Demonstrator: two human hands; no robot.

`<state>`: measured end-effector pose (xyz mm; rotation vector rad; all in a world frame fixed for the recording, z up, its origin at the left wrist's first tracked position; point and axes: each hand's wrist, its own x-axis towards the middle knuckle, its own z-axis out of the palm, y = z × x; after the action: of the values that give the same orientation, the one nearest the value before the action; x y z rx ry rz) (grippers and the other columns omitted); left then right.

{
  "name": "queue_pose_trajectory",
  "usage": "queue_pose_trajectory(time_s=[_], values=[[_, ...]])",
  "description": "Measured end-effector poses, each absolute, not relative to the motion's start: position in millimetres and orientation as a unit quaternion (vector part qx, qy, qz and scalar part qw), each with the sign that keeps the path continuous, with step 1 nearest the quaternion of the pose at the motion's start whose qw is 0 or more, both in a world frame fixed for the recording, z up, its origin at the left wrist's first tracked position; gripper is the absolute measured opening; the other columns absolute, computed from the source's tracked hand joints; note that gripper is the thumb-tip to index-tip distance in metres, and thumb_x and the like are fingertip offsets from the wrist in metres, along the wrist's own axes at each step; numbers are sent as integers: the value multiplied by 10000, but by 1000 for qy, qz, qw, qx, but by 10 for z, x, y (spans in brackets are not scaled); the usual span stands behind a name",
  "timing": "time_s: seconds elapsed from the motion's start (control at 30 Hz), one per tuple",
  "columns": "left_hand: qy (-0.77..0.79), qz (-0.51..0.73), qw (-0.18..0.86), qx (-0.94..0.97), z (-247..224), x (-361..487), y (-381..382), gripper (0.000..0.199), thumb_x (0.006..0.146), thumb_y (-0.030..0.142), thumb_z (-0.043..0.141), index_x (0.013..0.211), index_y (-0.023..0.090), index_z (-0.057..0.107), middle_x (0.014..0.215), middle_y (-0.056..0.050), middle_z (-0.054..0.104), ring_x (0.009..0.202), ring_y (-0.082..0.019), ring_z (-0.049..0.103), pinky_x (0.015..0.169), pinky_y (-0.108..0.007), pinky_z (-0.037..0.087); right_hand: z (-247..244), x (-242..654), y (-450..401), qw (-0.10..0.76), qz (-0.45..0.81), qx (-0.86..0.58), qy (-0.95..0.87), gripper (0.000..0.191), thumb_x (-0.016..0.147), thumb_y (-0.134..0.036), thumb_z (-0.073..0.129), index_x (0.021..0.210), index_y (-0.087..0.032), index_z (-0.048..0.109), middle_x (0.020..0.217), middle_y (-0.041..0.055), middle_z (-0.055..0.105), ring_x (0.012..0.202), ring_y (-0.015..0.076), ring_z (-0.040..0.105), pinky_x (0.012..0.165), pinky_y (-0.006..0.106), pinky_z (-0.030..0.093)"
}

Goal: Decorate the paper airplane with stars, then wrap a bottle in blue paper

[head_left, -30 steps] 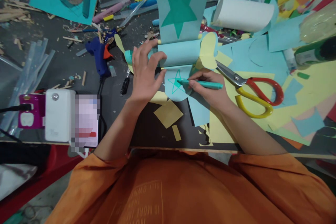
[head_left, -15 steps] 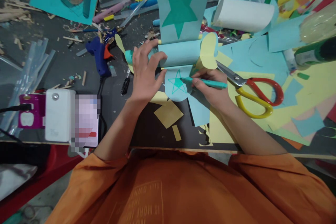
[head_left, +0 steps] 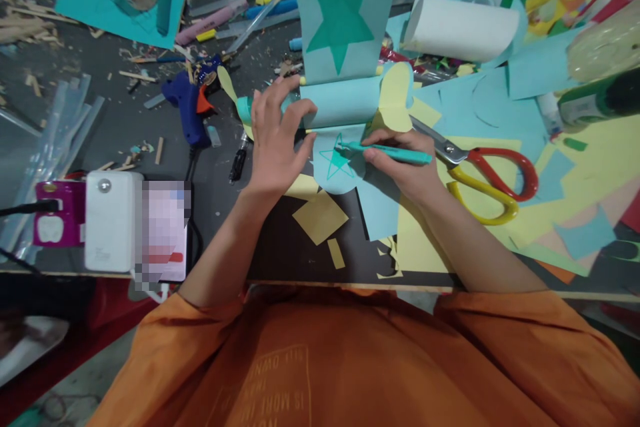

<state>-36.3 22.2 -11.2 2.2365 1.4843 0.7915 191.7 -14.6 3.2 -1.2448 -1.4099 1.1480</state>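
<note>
A toy airplane of light-blue paper (head_left: 343, 101) lies on the table, with a yellow propeller (head_left: 229, 90) at its left end and yellow tail pieces (head_left: 397, 97) at its right. Curled over the body near the propeller, my left hand (head_left: 280, 127) holds it; its grip on the underside is hidden. My right hand (head_left: 404, 161) is closed around a teal marker (head_left: 387, 151). The marker's tip meets the near wing (head_left: 345, 181), on the upper part of an outlined star (head_left: 340, 159) whose middle is coloured in. A larger, filled green star (head_left: 343, 10) covers the far wing.
Scissors with red and yellow handles (head_left: 480, 173) lie right of my right hand, over paper sheets. Left stand a blue glue gun (head_left: 185, 103), clear glue sticks (head_left: 60, 147), a white power bank (head_left: 113, 220) and a phone (head_left: 167, 233). A white tube (head_left: 463, 27) lies behind.
The marker's tip has shifted slightly up and left, from the star's middle to its upper point. My left hand stays on the airplane.
</note>
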Motion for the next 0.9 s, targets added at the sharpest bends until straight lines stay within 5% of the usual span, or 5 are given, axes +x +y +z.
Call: queue_pose_trajectory(time_s=[0.27, 0.43, 0.53, 0.7, 0.9], values=[[525, 323, 100, 781, -43, -338, 166, 338, 1003, 513, 365, 1157, 306, 584, 1511, -75, 521, 1523, -278, 309, 1273, -543, 162, -27, 2036, -24, 482, 513, -471, -532, 198, 752, -422, 807, 856, -272, 731, 780, -8, 681, 671, 145, 635, 634, 327, 549], [569, 365, 201, 709, 212, -331, 22, 372, 996, 499, 402, 768, 249, 556, 789, -32, 635, 872, -202, 666, 874, -362, 534, -42, 2014, 12, 513, 552, -456, -474, 232, 735, -463, 778, 783, -261, 676, 674, -40, 581, 601, 118, 598, 578, 300, 520], [615, 259, 335, 666, 323, -338, 17, 433, 939, 386, 542, 549, 209, 478, 532, 15, 514, 565, -132, 570, 640, -269, 499, -26, 1986, 1, 500, 563, -450, -480, 235, 759, -467, 751, 806, -258, 654, 681, -46, 556, 616, 111, 605, 607, 301, 543], [592, 248, 580, 502, 306, -235, 84, 357, 955, 367, 532, 657, 182, 597, 589, 9, 618, 527, -105, 613, 536, -203, 513, -13, 1953, -31, 472, 588, -438, -489, 259, 779, -481, 740, 827, -246, 641, 701, -42, 562, 612, 112, 611, 615, 314, 558], [577, 300, 590, 479, 209, -93, 33, 366, 947, 211, 566, 611, 206, 422, 467, 87, 463, 432, -63, 553, 463, -142, 480, -33, 1953, -59, 467, 617, -413, -480, 283, 760, -482, 791, 831, -228, 689, 677, -36, 611, 615, 121, 635, 621, 304, 567]])
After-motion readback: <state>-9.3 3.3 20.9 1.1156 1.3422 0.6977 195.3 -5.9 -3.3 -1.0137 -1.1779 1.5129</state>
